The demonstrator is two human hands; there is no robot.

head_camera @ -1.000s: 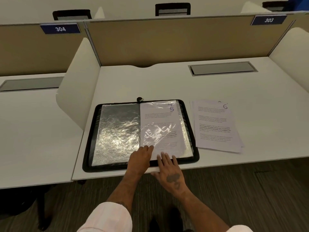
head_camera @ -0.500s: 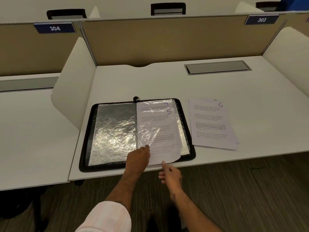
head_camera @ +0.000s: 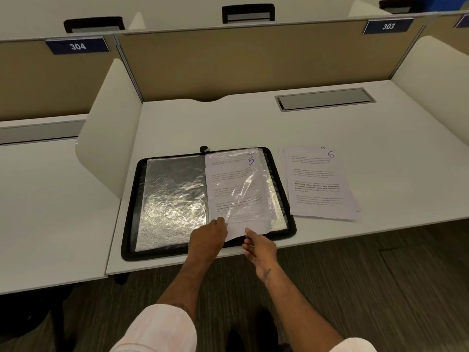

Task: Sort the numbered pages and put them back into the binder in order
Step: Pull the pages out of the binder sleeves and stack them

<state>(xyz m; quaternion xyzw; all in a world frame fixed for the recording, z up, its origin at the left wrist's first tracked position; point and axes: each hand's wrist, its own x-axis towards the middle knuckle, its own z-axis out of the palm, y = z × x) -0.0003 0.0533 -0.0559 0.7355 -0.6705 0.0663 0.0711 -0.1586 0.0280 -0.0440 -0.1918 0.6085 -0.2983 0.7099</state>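
Note:
A black zip binder (head_camera: 130,212) lies open on the white desk (head_camera: 228,128). Its left half shows an empty, shiny plastic sleeve (head_camera: 172,196). On the right half lies the page marked 5 (head_camera: 236,179), partly inside a crinkled clear sleeve, with its bottom edge curling out over the binder's front rim. My left hand (head_camera: 208,236) holds the sleeve's lower left corner, fingers curled. My right hand (head_camera: 258,247) pinches the page's bottom edge from below. A stack of loose pages (head_camera: 319,184), topped by page 6, sits just right of the binder.
Beige partition panels (head_camera: 241,62) wall in the desk's back, and white side dividers (head_camera: 109,128) stand at left and right. A grey cable hatch (head_camera: 324,99) is set into the desk at the back right. A neighbouring desk (head_camera: 45,199) lies to the left.
My right hand lifted off the page, turned and took its bottom edge. The left hand curled at the sleeve's corner. Page 5's bottom edge now sticks out past the binder's rim.

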